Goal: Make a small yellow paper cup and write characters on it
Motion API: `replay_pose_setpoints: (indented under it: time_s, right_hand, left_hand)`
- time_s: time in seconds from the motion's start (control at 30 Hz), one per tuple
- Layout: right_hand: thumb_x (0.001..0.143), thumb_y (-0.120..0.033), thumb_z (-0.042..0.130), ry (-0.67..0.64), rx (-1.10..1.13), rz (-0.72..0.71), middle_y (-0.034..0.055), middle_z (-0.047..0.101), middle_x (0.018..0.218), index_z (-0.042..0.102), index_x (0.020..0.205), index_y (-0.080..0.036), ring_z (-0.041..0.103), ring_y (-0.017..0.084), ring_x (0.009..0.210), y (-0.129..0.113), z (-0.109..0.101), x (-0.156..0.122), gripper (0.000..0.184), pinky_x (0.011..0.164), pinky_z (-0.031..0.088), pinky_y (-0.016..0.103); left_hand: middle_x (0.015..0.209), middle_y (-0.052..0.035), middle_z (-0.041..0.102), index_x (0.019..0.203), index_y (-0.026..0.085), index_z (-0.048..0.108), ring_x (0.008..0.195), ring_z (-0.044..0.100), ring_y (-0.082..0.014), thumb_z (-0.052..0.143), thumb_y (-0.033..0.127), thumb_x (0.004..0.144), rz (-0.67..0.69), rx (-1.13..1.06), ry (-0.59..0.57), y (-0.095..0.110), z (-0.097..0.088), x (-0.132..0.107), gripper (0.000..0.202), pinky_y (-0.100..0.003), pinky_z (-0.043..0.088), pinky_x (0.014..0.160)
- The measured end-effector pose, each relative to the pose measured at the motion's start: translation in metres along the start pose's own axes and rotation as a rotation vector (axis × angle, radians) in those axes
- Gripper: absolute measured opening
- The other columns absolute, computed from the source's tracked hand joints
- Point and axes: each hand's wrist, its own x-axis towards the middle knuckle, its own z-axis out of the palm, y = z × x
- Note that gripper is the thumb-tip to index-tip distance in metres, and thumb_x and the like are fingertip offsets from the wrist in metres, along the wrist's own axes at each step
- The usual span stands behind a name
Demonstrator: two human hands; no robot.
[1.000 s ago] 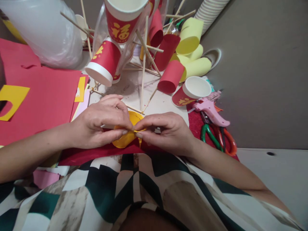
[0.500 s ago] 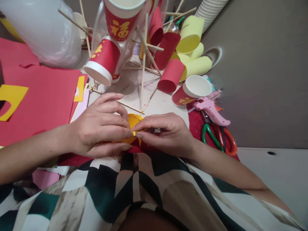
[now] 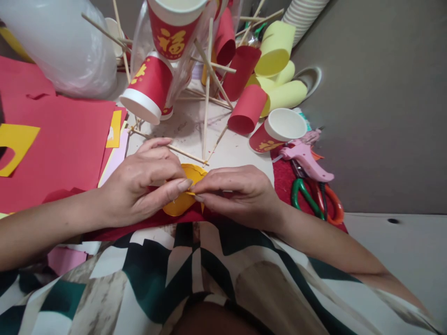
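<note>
My left hand (image 3: 141, 181) and my right hand (image 3: 235, 193) meet at the table's front edge, fingertips pinched together on a small orange-yellow paper piece (image 3: 181, 201). The paper is rounded and partly folded; most of it is covered by my fingers. It lies over a strip of red paper (image 3: 146, 221) by my patterned clothing. Behind my hands stands a structure of wooden sticks (image 3: 206, 93) carrying red paper cups (image 3: 148, 88) with gold characters.
Red paper sheets (image 3: 59, 144) with a yellow offcut (image 3: 16, 144) cover the left. Red and yellow paper rolls (image 3: 265, 79) and a loose cup (image 3: 277, 130) lie at the back. A pink glue gun (image 3: 305, 158) and scissors (image 3: 314, 197) sit at the right. A clear plastic bag (image 3: 66, 42) bulges far left.
My left fingers spread over the orange paper half a second ago, then drew back into a pinch, uncovering more of the piece. My right hand barely moved.
</note>
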Motion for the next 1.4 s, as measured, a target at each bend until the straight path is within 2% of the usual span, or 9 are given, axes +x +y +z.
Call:
replay_pose_setpoints:
  time_s: [0.13,0.27,0.47,0.67,0.87,1.0,1.17,1.3,1.4]
  right_hand:
    - [0.087,-0.011,0.070,-0.018,-0.027,-0.008,0.0045,0.080,0.085,0.075,0.091,-0.016,0.074,0.009,0.075,-0.001,-0.001,0.001,0.008,0.072,0.060,0.016]
    - [0.087,-0.010,0.070,-0.029,-0.022,-0.024,0.0055,0.080,0.085,0.074,0.091,-0.014,0.074,0.009,0.075,-0.002,-0.002,0.002,0.007,0.072,0.059,0.016]
    - [0.087,-0.011,0.070,-0.020,-0.039,-0.021,0.0050,0.080,0.083,0.074,0.090,-0.015,0.074,0.009,0.073,-0.002,0.000,0.002,0.006,0.069,0.060,0.017]
    - [0.088,-0.012,0.068,-0.022,-0.028,0.026,0.0029,0.080,0.084,0.075,0.091,-0.019,0.074,0.009,0.073,-0.002,0.000,0.001,0.010,0.069,0.060,0.017]
    - [0.088,-0.011,0.069,-0.007,-0.007,0.017,0.0035,0.079,0.082,0.075,0.091,-0.017,0.073,0.009,0.072,-0.001,0.002,0.000,0.009,0.069,0.060,0.017]
    - [0.088,-0.011,0.068,-0.004,-0.015,0.015,0.0029,0.079,0.080,0.075,0.090,-0.018,0.072,0.009,0.071,0.000,0.003,-0.001,0.009,0.068,0.059,0.017]
    - [0.089,-0.013,0.067,-0.020,-0.049,0.015,0.0031,0.079,0.082,0.075,0.088,-0.019,0.073,0.010,0.073,-0.002,0.002,-0.002,0.010,0.069,0.060,0.019]
    - [0.089,-0.013,0.067,-0.045,-0.011,0.020,0.0032,0.078,0.082,0.073,0.090,-0.018,0.073,0.011,0.073,-0.003,0.000,-0.001,0.007,0.069,0.060,0.020]
    - [0.088,-0.016,0.071,-0.103,0.018,0.024,0.0039,0.077,0.081,0.071,0.091,-0.016,0.072,0.011,0.074,-0.003,-0.003,0.001,0.004,0.069,0.059,0.021]
  left_hand:
    - [0.079,0.0027,0.067,0.085,0.018,0.063,0.078,0.064,-0.0109,0.064,0.022,0.093,-0.047,-0.021,-0.037,0.002,-0.002,0.000,0.009,-0.038,0.032,0.119]
    - [0.079,0.0033,0.067,0.084,0.018,0.066,0.079,0.064,-0.0105,0.064,0.020,0.092,-0.063,-0.060,-0.098,0.003,-0.005,0.000,0.009,-0.037,0.028,0.120]
    - [0.081,0.0024,0.068,0.086,0.019,0.068,0.082,0.065,-0.0112,0.063,0.020,0.092,-0.037,-0.029,-0.114,0.003,-0.006,0.000,0.008,-0.039,0.028,0.121]
    - [0.080,0.0037,0.070,0.090,0.021,0.068,0.082,0.066,-0.0125,0.064,0.021,0.092,0.020,0.090,-0.081,0.004,-0.006,-0.002,0.005,-0.044,0.029,0.122]
    - [0.079,0.0036,0.072,0.091,0.022,0.067,0.083,0.066,-0.0158,0.062,0.025,0.094,0.133,0.235,-0.053,-0.001,-0.001,-0.008,0.007,-0.047,0.028,0.123]
    - [0.077,0.0040,0.073,0.088,0.023,0.065,0.082,0.064,-0.0172,0.056,0.022,0.096,0.198,0.331,-0.005,-0.002,0.002,-0.011,0.012,-0.048,0.026,0.123]
    - [0.077,0.0057,0.071,0.085,0.025,0.062,0.082,0.067,-0.0167,0.057,0.016,0.092,0.247,0.440,-0.003,-0.003,0.007,-0.015,0.012,-0.046,0.025,0.125]
    - [0.077,0.0051,0.069,0.088,0.027,0.060,0.083,0.069,-0.0178,0.062,0.023,0.090,0.229,0.425,0.017,-0.004,0.013,-0.017,0.005,-0.046,0.029,0.125]
    - [0.078,0.0053,0.069,0.089,0.026,0.060,0.086,0.069,-0.0171,0.062,0.024,0.091,0.263,0.414,0.036,-0.005,0.015,-0.017,0.003,-0.045,0.028,0.126]
